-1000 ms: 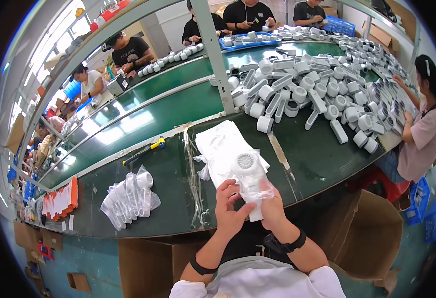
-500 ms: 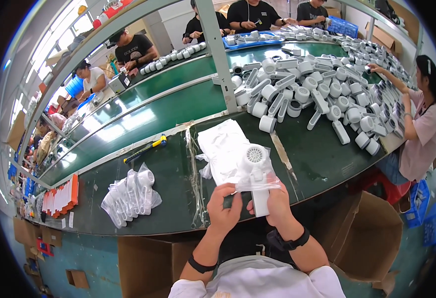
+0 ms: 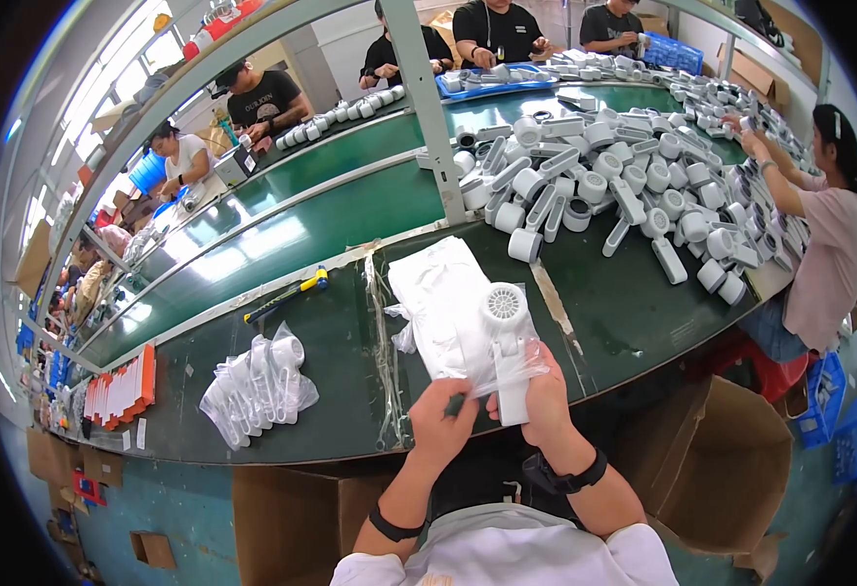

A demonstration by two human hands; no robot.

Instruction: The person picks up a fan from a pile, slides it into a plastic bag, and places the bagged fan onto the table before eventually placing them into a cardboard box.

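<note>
A white handheld fan (image 3: 513, 398) with a round grille head is partly inside a clear plastic bag (image 3: 484, 379). My right hand (image 3: 546, 398) is wrapped round the fan's handle and a fold of the bag. The fingers of my left hand (image 3: 440, 422) pinch the bag's near edge, left of the handle. Under the fan's head lies a stack of white plastic bags (image 3: 435, 288). Several bagged fans (image 3: 257, 386) lie in a row on the dark green table (image 3: 345, 352), to the left.
A large heap of white and grey fans (image 3: 604, 186) covers the far right. A yellow-and-black hammer (image 3: 287, 295) and orange-and-white cards (image 3: 121, 391) lie left. A metal post (image 3: 430, 117) rises ahead. Open cardboard boxes (image 3: 717, 469) stand below the table. A co-worker (image 3: 824, 244) sits at right.
My left hand has shifted slightly, drawing the bag's edge lower and to the left of the fan's handle. The co-worker at the right has brought both hands together over the heap.
</note>
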